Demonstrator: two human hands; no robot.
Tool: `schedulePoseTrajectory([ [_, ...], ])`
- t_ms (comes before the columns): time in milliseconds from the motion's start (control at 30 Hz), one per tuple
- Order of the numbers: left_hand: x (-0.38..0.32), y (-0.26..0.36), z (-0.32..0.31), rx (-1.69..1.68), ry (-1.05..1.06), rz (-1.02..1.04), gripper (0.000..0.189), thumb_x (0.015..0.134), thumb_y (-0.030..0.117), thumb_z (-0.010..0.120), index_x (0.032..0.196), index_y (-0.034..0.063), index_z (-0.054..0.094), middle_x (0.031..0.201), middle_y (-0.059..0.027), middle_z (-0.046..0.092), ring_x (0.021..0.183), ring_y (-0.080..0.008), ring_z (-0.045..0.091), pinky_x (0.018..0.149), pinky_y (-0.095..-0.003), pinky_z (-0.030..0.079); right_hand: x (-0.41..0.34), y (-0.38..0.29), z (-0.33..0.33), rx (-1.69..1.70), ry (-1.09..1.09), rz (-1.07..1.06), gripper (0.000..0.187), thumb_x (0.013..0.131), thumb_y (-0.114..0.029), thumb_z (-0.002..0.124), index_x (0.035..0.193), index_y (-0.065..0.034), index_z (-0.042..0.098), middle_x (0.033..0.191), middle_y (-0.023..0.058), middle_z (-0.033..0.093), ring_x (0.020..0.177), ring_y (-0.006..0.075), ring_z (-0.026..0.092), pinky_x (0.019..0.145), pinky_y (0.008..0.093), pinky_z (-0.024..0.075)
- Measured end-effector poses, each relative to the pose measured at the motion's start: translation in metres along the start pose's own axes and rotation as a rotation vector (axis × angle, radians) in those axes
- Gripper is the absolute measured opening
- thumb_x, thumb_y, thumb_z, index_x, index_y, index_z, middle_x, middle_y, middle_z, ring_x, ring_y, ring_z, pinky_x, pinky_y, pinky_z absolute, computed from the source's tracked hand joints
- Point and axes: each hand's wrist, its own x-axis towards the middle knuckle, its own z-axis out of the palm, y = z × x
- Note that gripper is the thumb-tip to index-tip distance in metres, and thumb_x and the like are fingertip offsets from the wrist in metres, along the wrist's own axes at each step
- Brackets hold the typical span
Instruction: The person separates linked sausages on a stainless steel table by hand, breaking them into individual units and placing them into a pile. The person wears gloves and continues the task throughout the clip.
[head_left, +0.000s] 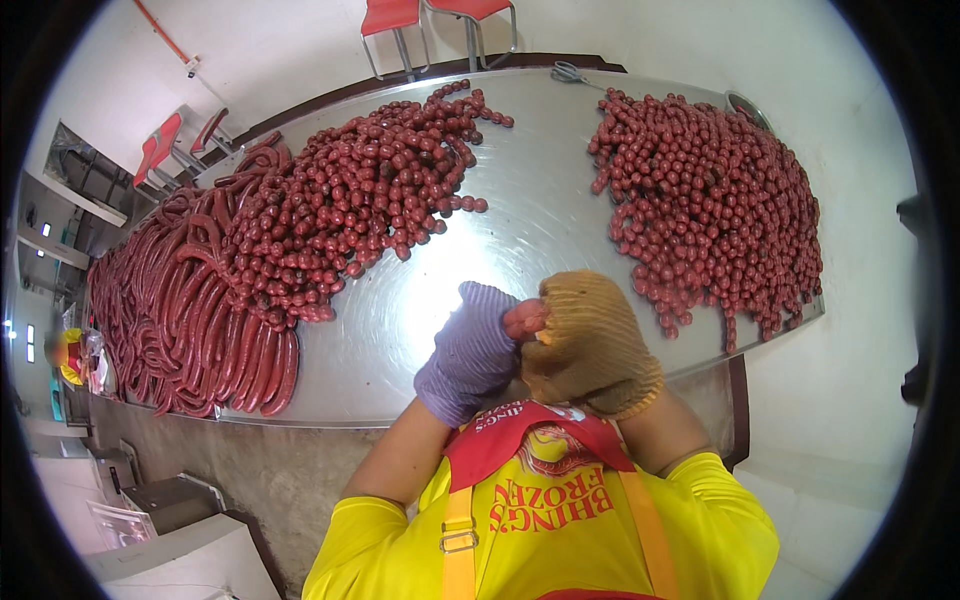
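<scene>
My left hand, in a lilac knit glove, and my right hand, in a brown and orange knit glove, meet in front of my chest. Between them shows a short piece of red sausage, gripped from both sides; its ends are hidden in the gloves. Beyond my left hand, strings of small round sausages lie heaped on the steel table. Long unlinked sausages are piled at the far left. To the right of my right hand is another big heap of round linked sausages.
Scissors lie at the table's back edge. A metal bowl is partly hidden behind the right heap. Red chairs stand beyond the table, with more at the left. Another person is at the far left.
</scene>
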Motion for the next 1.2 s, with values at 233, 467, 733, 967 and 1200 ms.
schedulePoseTrajectory([
  [233,0.004,0.002,-0.01,0.086,0.121,0.112,0.061,0.091,-0.002,0.075,0.144,0.0285,0.07,0.101,-0.0112,0.074,0.093,-0.0385,0.072,0.078,-0.0485,0.056,0.016,-0.009,-0.025,0.209,0.112,0.046,0.031,0.076,-0.03,0.086,0.106,-0.0228,0.081,0.101,0.0005,0.076,0.091,0.0316,0.071,0.081,0.0473,0.0521],
  [467,-0.004,0.053,-0.112,-0.013,0.257,0.134,0.052,0.088,-0.001,0.079,0.138,0.0143,0.075,0.109,-0.0065,0.078,0.108,-0.0297,0.075,0.094,-0.0388,0.059,0.023,-0.011,-0.047,-0.004,-0.018,-0.029,0.019,0.078,-0.03,0.093,0.09,-0.0267,0.079,0.098,-0.0049,0.079,0.087,0.0248,0.073,0.081,0.0386,0.0531],
  [733,-0.04,0.045,-0.104,-0.508,0.333,-0.333,0.043,0.106,0.008,0.064,0.149,0.0078,0.068,0.13,-0.0093,0.075,0.125,-0.0243,0.071,0.107,-0.037,0.056,0.016,0.003,-0.042,0.085,-0.026,-0.027,0.018,0.09,-0.024,0.083,0.1,-0.0158,0.071,0.097,-0.001,0.068,0.093,0.0216,0.067,0.085,0.0368,0.0553],
  [967,-0.006,0.035,-0.022,-0.661,0.144,-0.378,0.041,0.121,0.016,0.051,0.158,0.0021,0.061,0.149,-0.0117,0.072,0.14,-0.0195,0.067,0.119,-0.0355,0.054,0.038,0.024,0.025,1.58,-0.051,0.199,0.02,0.101,-0.018,0.072,0.116,-0.0059,0.066,0.101,0.0053,0.062,0.1,0.0186,0.063,0.085,0.0367,0.0574],
  [1200,-0.001,0.013,-0.004,-0.114,0.068,0.007,0.054,0.118,0.042,0.064,0.154,0.0017,0.056,0.139,-0.0147,0.07,0.134,-0.0354,0.068,0.114,-0.0466,0.053,0.025,0.034,0.004,2.444,0.063,0.437,0.042,0.118,-0.048,0.06,0.121,-0.0074,0.069,0.118,0.0139,0.069,0.115,0.0434,0.07,0.107,0.064,0.0562],
])
